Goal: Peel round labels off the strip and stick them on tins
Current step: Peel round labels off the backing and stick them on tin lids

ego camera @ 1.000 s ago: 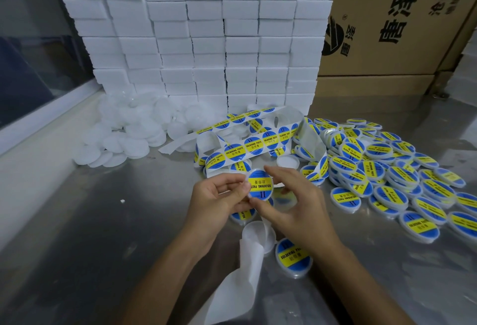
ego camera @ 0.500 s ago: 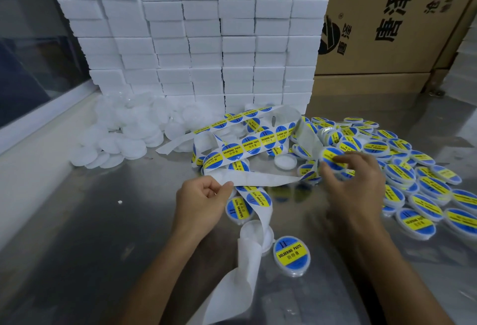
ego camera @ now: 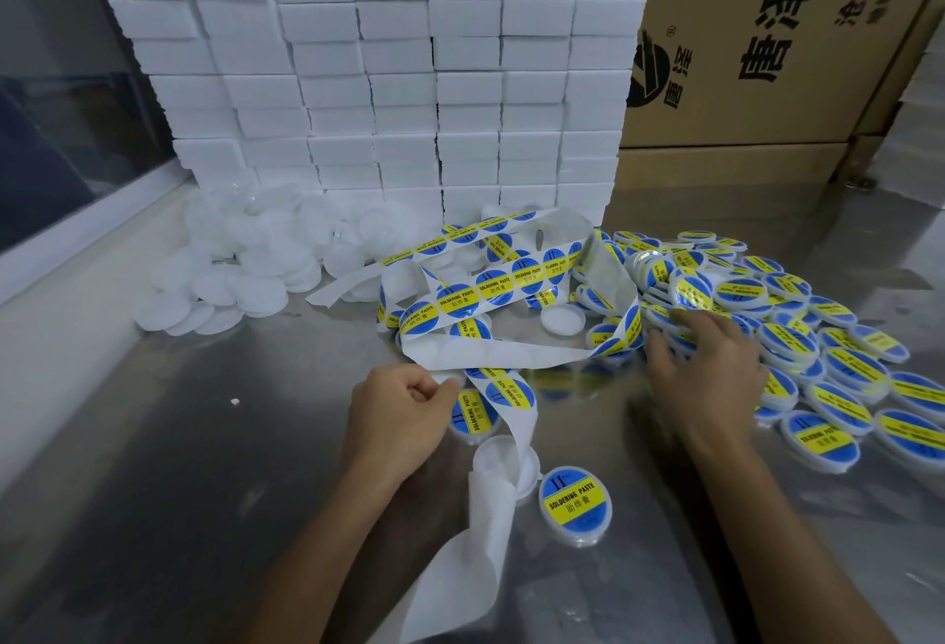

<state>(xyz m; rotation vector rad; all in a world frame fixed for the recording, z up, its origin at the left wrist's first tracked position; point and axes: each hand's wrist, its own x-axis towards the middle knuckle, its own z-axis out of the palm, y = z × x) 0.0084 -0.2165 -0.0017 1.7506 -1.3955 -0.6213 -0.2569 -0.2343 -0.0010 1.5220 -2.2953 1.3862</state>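
since half a second back, right hand [ego camera: 708, 362] has dropped from lifted above the labelled pile to lying on it, fingers spread flat over the tins; whether anything is under the palm, cannot tell. left hand [ego camera: 396, 410] unchanged in place, thumb and forefinger pinched on the label strip [ego camera: 503, 356] at its bend. strip: white backing paper carrying round labels, blue with a yellow band reading "soldering paste". from the pinch one run goes right, bare of labels, long axis left-right across the steel table [ego camera: 153, 490]; it loops back through a tangle of labelled lengths toward the stacked white boxes [ego camera: 358, 80]. the other run falls toward the viewer, two labels just below the pinch, then empty backing trailing to the near edge. labelled tins [ego camera: 792, 336] heaped right of the strip, label faces up. one labelled tin [ego camera: 575, 499] lies alone near the trailing backing, beside an unlabelled white tin [ego camera: 503, 459]. plain white tins [ego camera: 230, 280] piled far left. cardboard carton [ego camera: 777, 29] behind right.
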